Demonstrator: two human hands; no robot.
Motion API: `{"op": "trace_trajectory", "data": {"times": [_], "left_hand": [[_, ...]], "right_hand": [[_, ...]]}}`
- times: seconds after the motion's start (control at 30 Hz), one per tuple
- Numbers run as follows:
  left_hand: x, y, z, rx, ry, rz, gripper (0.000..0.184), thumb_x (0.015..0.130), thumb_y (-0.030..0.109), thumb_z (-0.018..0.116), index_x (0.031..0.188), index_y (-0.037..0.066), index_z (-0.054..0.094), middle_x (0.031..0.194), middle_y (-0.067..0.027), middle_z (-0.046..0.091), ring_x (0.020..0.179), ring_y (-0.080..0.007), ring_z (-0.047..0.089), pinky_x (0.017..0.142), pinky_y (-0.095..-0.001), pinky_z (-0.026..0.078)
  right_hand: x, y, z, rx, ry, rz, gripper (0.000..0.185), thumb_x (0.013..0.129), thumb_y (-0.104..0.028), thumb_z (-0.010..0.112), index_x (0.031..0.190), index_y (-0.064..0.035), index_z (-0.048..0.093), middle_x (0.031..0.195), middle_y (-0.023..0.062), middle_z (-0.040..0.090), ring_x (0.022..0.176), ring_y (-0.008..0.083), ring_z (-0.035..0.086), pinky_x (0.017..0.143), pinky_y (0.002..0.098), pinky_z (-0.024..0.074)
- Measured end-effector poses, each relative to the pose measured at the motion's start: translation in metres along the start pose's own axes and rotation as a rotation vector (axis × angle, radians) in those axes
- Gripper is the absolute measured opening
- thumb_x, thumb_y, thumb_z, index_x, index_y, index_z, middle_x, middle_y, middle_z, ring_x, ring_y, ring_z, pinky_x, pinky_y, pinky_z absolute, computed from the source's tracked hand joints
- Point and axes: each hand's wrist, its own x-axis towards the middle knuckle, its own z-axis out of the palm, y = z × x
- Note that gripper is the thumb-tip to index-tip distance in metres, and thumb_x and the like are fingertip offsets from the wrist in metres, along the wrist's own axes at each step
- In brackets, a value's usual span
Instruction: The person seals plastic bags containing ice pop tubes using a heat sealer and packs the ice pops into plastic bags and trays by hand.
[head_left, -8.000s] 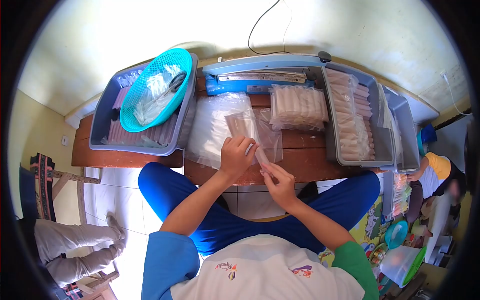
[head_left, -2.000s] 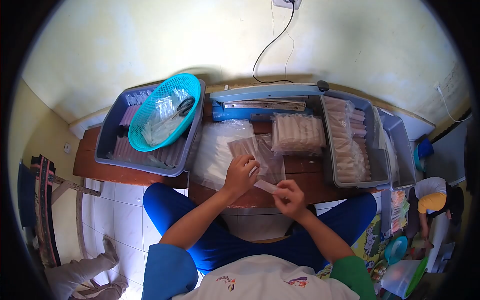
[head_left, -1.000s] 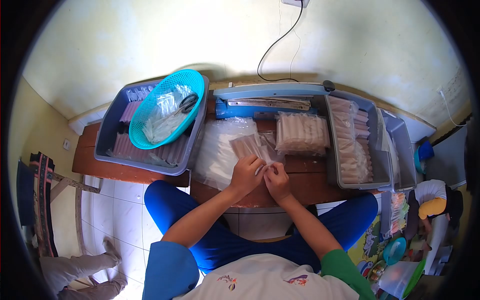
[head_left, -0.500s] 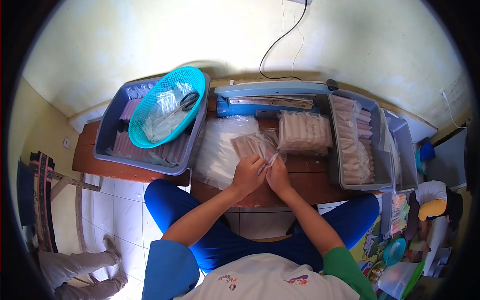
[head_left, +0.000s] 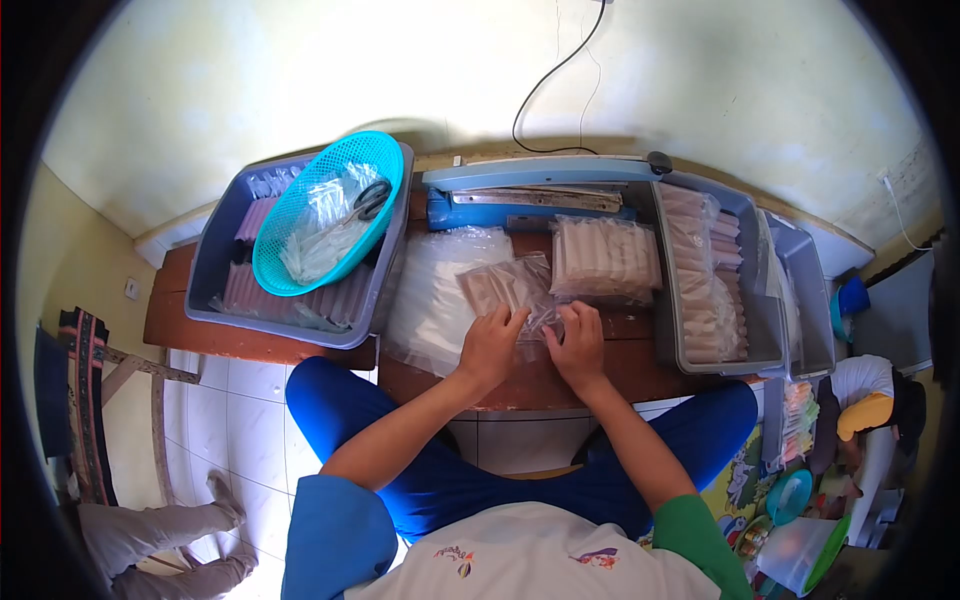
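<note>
A clear plastic bag (head_left: 510, 283) holding pinkish-brown sticks lies on the wooden table, partly over a stack of flat clear plastic bags (head_left: 445, 285). My left hand (head_left: 491, 345) is curled over the filled bag's near edge, gripping it. Beside the bag's near right corner is my right hand (head_left: 577, 348), its thumb and fingers apart, close to the loose plastic; any contact is hard to make out. A filled pack of similar sticks (head_left: 605, 260) sits just beyond my right hand.
A blue impulse sealer (head_left: 540, 180) stands along the wall. To the left, a purple-grey tub (head_left: 375, 320) carries a turquoise basket (head_left: 270, 262) with plastic scraps and scissors (head_left: 374, 200). Grey bins (head_left: 765, 350) with packed sticks stand right. Other people are at both sides.
My hands have moved apart; the right one has let go of the bag's gathered plastic and its fingers have spread. The bag now lies flatter on the table.
</note>
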Motion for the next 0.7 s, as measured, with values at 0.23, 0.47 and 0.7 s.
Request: {"op": "trace_trajectory", "data": {"times": [0.23, 0.47, 0.7], "left_hand": [[-0.010, -0.001, -0.008, 0.018, -0.050, -0.026, 0.053, 0.067, -0.006, 0.063, 0.117, 0.009, 0.054, 0.092, -0.0149, 0.052, 0.082, -0.0343, 0.060, 0.067, -0.0431, 0.051], [-0.026, 0.003, -0.028, 0.051, -0.185, -0.064, 0.050, 0.067, -0.006, 0.064, 0.114, 0.008, 0.054, 0.093, -0.0149, 0.052, 0.082, -0.0340, 0.061, 0.068, -0.0422, 0.051], [-0.056, 0.007, -0.029, 0.155, -0.351, -0.080, 0.045, 0.070, 0.002, 0.070, 0.113, 0.009, 0.057, 0.099, -0.0130, 0.053, 0.091, -0.0337, 0.062, 0.074, -0.0432, 0.051]], "right_hand": [[-0.014, 0.021, 0.012, 0.025, -0.203, 0.055, 0.030, 0.072, -0.001, 0.065, 0.102, -0.0051, 0.060, 0.092, 0.0110, 0.056, 0.090, 0.0310, 0.056, 0.080, 0.0405, 0.0470], [-0.030, 0.008, -0.016, 0.173, -0.289, 0.073, 0.029, 0.072, 0.004, 0.060, 0.100, -0.0041, 0.061, 0.094, 0.0115, 0.056, 0.092, 0.0308, 0.057, 0.081, 0.0396, 0.0484], [-0.031, -0.004, -0.038, 0.226, -0.466, 0.028, 0.024, 0.073, -0.001, 0.062, 0.097, -0.0035, 0.063, 0.093, 0.0123, 0.057, 0.091, 0.0318, 0.057, 0.081, 0.0394, 0.0475]]}}
